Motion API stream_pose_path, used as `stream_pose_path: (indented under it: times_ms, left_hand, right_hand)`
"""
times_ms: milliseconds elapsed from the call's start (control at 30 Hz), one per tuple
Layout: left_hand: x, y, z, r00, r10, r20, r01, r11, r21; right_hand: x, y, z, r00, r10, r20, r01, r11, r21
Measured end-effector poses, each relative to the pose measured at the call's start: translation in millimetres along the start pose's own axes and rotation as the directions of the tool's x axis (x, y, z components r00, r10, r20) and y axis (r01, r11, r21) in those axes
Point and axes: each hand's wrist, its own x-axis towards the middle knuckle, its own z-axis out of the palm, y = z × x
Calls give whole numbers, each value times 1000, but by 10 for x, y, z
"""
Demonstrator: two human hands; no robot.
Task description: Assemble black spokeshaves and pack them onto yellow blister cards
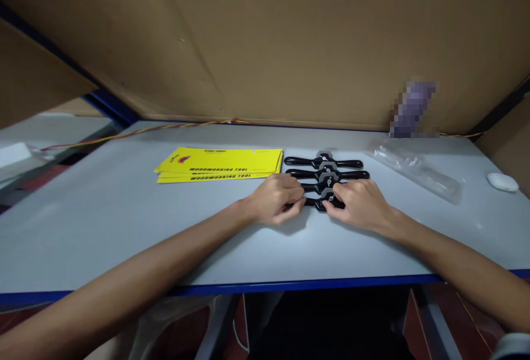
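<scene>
Several black spokeshaves with grey blades lie in a row one behind another on the table, their handles pointing left and right. My left hand (276, 199) is closed around the left handle of the nearest spokeshave (321, 204). On the other side my right hand (361, 203) grips the same tool's right end, thumb and forefinger close to its blade. My fingers cover both handle ends. The farthest spokeshave (300, 162) shows whole, untouched. Just left of the row is a fanned stack of yellow cards (223, 161) printed "WOODWORKING TOOL".
Clear plastic blister shells (418, 172) lie right of the tools, with a white rounded case (502, 182) beyond. A pixelated purple object (414, 107) leans against the cardboard back wall (265, 45). Twisted red-yellow wire (165, 127) runs along the rear of the table (103, 227).
</scene>
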Motion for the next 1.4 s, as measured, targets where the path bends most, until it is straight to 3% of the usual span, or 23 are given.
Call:
stream_pose_path:
  times_ms: [100, 333, 467, 600, 800, 1033, 1233, 1400]
  left_hand:
    - [16, 11, -11, 1000, 2, -25, -1, 999, 47]
    - [-5, 73, -22, 989, -141, -45, 128, 968, -217]
    - [8, 39, 4, 992, -107, -65, 103, 993, -59]
    - [5, -14, 11, 991, -117, 68, 109, 987, 118]
    - [-52, -41, 61, 972, -157, 174, 125, 975, 182]
    - [-34, -6, 59, 947, -120, 299, 42, 965, 257]
    - [-30, -9, 57, 952, -121, 281, 51, 969, 242]
    - [-37, -19, 50, 955, -106, 278, 63, 985, 157]
  right_hand:
    - [-8, -15, -30, 1000, 6, 21, -7, 1000, 25]
    - [-14, -41, -90, 998, 9, 69, -10, 1000, 19]
    - [-13, -25, -80, 997, 15, 71, -16, 1000, 18]
    - [-16, -12, -67, 998, 11, 63, -12, 1000, 18]
    - [-9, -2, -85, 994, 49, 93, -55, 997, 58]
    - [-12, -36, -38, 990, 133, 45, -134, 990, 33]
    - [-63, -80, -21, 999, -52, -13, 53, 991, 126]
    - [-56, 230, -207, 983, -173, 70, 152, 960, 237]
